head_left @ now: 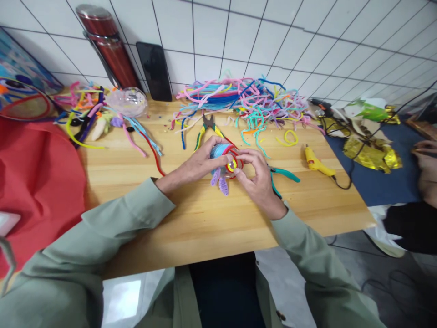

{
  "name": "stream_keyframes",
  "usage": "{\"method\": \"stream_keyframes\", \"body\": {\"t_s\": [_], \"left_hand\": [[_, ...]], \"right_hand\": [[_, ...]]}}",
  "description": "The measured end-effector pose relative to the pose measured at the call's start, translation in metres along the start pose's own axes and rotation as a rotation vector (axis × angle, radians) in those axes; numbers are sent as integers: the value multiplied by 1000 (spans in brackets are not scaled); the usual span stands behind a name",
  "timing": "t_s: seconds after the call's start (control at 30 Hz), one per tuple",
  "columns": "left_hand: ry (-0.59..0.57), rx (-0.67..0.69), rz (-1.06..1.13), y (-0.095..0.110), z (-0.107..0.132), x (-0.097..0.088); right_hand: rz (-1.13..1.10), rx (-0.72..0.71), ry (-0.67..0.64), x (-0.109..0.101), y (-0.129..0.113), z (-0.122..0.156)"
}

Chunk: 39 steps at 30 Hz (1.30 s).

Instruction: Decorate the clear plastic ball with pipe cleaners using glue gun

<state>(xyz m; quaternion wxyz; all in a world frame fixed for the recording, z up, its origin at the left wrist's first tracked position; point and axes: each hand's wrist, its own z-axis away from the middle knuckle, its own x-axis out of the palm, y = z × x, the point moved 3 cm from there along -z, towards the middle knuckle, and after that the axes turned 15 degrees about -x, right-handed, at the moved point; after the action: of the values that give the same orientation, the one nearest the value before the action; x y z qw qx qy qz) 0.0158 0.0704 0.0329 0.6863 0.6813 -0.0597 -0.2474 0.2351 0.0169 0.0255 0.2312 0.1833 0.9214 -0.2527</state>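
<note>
Between my hands, above the wooden table [191, 228], is a small rounded craft piece [218, 151] made of blue, pink and red pipe cleaners. Two purple oval flaps [223, 186] hang from its underside, and a yellow ring with a shiny centre [232, 165] faces me. My left hand [210, 157] wraps its left side, thumb lying across the front by the ring. With bent fingers, my right hand [254, 171] grips the red edge on the right; thumb and fingertips are close to the ring. Yellow-green pliers [208, 125] lie behind it, teal-handled pliers [285, 174] beside my right hand.
A heap of pipe cleaners [239, 98] lies along the tiled wall. A yellow glue gun [317, 161] with a cord is at right. At back left stand a red flask [111, 50], a phone [154, 71] and a clear plastic dome [128, 102]. Another person's hand [426, 157] shows far right.
</note>
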Motion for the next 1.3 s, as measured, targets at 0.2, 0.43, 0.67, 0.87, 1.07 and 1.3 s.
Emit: {"method": "stream_keyframes", "body": {"t_s": [0.2,0.43,0.67,0.87,1.07,1.3], "left_hand": [[-18,-26,165,-9,1,2],[27,-53,295,-23,-6,7],[-44,-75,299,-7,-3,6],[-82,-119,234,-7,-3,5],[-157,-77,274,0,-4,8],[-192,-152,309,-1,-6,7]], "right_hand": [[-71,131,24,-1,6,-1],[-134,327,125,-1,18,4],[-154,413,147,-3,24,6],[-68,349,148,-7,23,9],[-154,211,0,-6,13,4],[-280,314,-51,-7,22,9]]}}
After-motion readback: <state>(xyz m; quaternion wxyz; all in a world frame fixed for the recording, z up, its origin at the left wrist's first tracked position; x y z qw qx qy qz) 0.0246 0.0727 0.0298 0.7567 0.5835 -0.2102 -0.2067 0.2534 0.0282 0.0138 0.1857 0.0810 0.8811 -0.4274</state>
